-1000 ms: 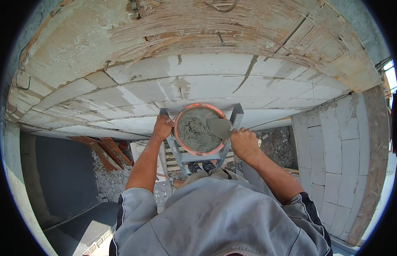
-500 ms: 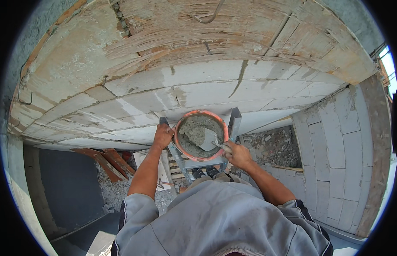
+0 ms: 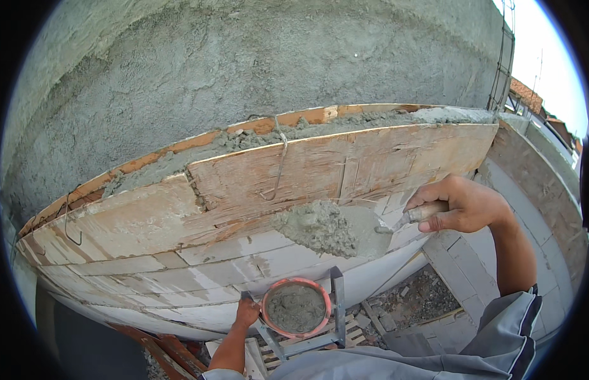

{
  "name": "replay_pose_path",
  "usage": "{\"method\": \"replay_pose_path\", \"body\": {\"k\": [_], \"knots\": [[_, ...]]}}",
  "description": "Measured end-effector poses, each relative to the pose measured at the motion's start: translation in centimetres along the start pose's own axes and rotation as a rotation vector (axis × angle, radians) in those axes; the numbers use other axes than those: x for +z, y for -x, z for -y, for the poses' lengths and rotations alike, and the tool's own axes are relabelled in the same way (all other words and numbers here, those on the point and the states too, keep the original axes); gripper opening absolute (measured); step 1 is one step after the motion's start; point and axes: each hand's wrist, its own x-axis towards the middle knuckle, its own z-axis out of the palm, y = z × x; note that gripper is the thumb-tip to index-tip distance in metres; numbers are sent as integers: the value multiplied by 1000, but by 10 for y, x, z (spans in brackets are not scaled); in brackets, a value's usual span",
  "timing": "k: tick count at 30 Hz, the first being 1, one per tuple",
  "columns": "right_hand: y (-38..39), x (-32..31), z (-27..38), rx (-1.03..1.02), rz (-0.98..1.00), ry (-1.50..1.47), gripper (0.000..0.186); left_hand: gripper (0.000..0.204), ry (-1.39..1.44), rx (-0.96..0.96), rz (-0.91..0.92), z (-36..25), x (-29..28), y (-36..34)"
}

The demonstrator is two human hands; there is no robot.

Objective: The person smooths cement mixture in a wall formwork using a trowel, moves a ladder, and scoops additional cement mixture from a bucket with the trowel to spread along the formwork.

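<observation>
The right hand (image 3: 464,204) grips the handle of a flat metal trowel (image 3: 375,235) loaded with a lumpy heap of wet grey mortar (image 3: 320,225), held in front of a weathered brown plywood board (image 3: 383,155). Below, the left hand (image 3: 247,312) is at one upright of a grey metal ladder (image 3: 337,297), beside a round orange-rimmed bucket (image 3: 327,305) containing more mortar.

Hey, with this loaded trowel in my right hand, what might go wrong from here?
The heaped grey mortar could slide off the trowel if the right hand tilts it. The bucket between the rails of the ladder might tip if bumped. Balance might suffer too: only the left hand is down at the ladder while the right is raised.
</observation>
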Motion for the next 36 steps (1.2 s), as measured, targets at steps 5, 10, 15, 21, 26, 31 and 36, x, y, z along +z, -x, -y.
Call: {"method": "replay_pose_path", "body": {"k": [5,10,15,21,26,31,36], "knots": [[-26,-74,46,41,-429,452,29,39,-147,180,47,-8,-14,-5],[-60,-61,3,-140,-776,1300,18,42,-54,102,8,-19,-16,-3],[-55,-88,-1,-184,-925,1344,22,49,-2,44,-46,21,12,-11],[-60,-112,11,-162,-930,1509,16,42,-114,135,18,15,9,-14],[-74,-86,-1,-175,-679,1420,20,35,-214,305,-50,11,8,-17],[-59,-107,-4,-100,-844,1536,19,35,-111,201,-131,7,8,-10],[-50,-126,-2,-38,-812,1543,19,37,-90,275,-248,35,26,-17]]}}
